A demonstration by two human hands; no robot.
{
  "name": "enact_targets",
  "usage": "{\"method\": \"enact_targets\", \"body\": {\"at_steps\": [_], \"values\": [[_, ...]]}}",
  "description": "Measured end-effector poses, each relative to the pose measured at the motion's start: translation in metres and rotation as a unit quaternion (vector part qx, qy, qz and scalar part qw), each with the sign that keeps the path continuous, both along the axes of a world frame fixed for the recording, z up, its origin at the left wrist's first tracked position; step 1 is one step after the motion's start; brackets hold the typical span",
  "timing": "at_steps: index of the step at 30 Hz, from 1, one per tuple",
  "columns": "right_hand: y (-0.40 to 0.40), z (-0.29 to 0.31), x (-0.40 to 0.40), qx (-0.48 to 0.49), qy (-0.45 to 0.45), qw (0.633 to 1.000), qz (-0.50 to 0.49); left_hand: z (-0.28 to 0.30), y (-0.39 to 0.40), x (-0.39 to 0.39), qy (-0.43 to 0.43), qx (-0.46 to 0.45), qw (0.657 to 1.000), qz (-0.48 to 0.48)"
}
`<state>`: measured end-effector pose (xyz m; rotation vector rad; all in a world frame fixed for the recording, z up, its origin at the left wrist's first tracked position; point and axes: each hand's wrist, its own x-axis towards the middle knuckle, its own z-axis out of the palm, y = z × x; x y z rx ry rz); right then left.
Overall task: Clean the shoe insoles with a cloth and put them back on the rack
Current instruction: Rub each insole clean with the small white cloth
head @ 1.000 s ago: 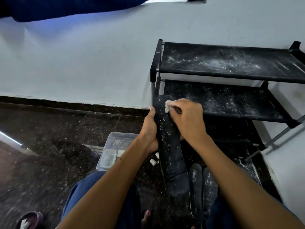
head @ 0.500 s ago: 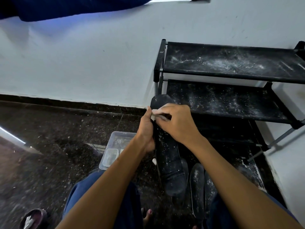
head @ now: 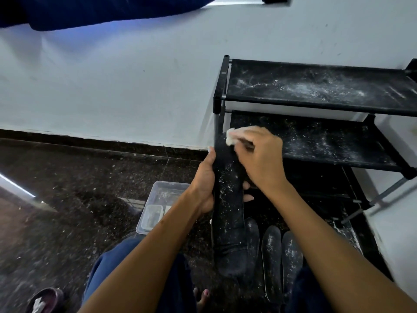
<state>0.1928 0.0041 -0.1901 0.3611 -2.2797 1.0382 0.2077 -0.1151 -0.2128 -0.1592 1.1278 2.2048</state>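
**Cloth at the top of a held insole**

Nearest the camera, blue-trousered knees (head: 108,274) frame a dark speckled floor (head: 67,211), and a sandal (head: 45,300) sits at the lower left. Between the knees, three dusty spare insoles (head: 272,249) lie side by side on the floor, partly behind the heel of the black insole (head: 228,213) being held upright. The left hand (head: 204,186) is wrapped round its left edge, fingertips showing on the far side. The right hand (head: 259,159) is curled on a small white cloth (head: 231,136), pressing it against the top end of the insole. Left of the hands, a clear plastic container (head: 158,206) rests on the floor. Farther back, the black shoe rack (head: 316,91) stands against the white wall (head: 112,86), both visible shelves dusted with white powder.
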Motion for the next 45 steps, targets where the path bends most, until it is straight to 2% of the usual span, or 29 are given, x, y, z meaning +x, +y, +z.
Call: {"method": "enact_targets", "body": {"at_steps": [2, 4, 6, 7, 10, 12, 14, 16, 17, 19, 21, 26, 30, 32, 35, 40, 45], "values": [[0.001, -0.002, -0.004, 0.031, -0.004, 0.999, -0.042, 0.0, 0.002, 0.0, 0.007, -0.01, 1.0, -0.005], [-0.005, -0.005, -0.002, 0.054, -0.026, 0.998, 0.01, 0.0, 0.002, -0.002, 0.003, -0.017, 1.0, 0.008], [-0.011, -0.003, 0.005, 0.023, -0.051, 0.995, 0.077, 0.001, 0.0, -0.003, -0.006, -0.01, 1.0, 0.024], [-0.012, -0.003, 0.007, 0.003, -0.047, 0.996, 0.08, 0.0, 0.0, -0.003, -0.008, -0.004, 1.0, 0.027], [-0.007, -0.003, 0.0, -0.001, 0.003, 1.0, -0.019, -0.001, -0.001, -0.001, 0.002, -0.006, 1.0, 0.014], [-0.005, -0.003, -0.003, 0.042, -0.015, 0.998, -0.04, -0.003, 0.0, -0.001, 0.004, -0.018, 1.0, 0.008], [-0.011, -0.005, 0.001, 0.072, -0.047, 0.996, 0.029, -0.004, 0.0, -0.002, -0.006, -0.029, 0.999, 0.016], [-0.015, -0.003, 0.006, 0.038, -0.064, 0.993, 0.093, -0.005, -0.002, -0.002, -0.013, -0.027, 0.999, 0.019], [-0.015, -0.003, 0.007, 0.016, -0.055, 0.995, 0.085, -0.005, -0.003, -0.001, -0.01, -0.024, 1.0, 0.017], [-0.008, -0.003, 0.001, -0.008, -0.016, 1.0, 0.0, -0.005, -0.003, 0.0, 0.002, -0.02, 1.0, 0.009], [-0.003, -0.004, -0.005, 0.01, -0.01, 0.998, -0.067, -0.004, -0.002, -0.002, 0.007, -0.024, 1.0, 0.004], [-0.022, -0.012, 0.003, 0.109, -0.014, 0.993, 0.051, -0.004, -0.001, -0.003, 0.004, -0.023, 0.999, 0.042], [-0.006, -0.011, -0.005, 0.077, -0.012, 0.994, -0.08, -0.006, 0.002, -0.002, 0.019, -0.065, 0.998, 0.001], [-0.009, -0.013, -0.004, 0.085, -0.031, 0.994, -0.068, -0.007, 0.001, -0.002, 0.026, -0.071, 0.997, 0.01], [-0.023, -0.016, 0.002, 0.137, -0.017, 0.99, 0.031, -0.008, -0.002, -0.004, 0.038, -0.047, 0.997, 0.055], [0.001, -0.012, -0.007, 0.098, -0.029, 0.991, -0.088, -0.006, 0.001, -0.002, 0.055, -0.089, 0.994, -0.013], [-0.017, -0.016, 0.014, 0.149, -0.007, 0.988, 0.049, -0.009, -0.002, -0.004, 0.05, -0.066, 0.994, 0.069]]}}
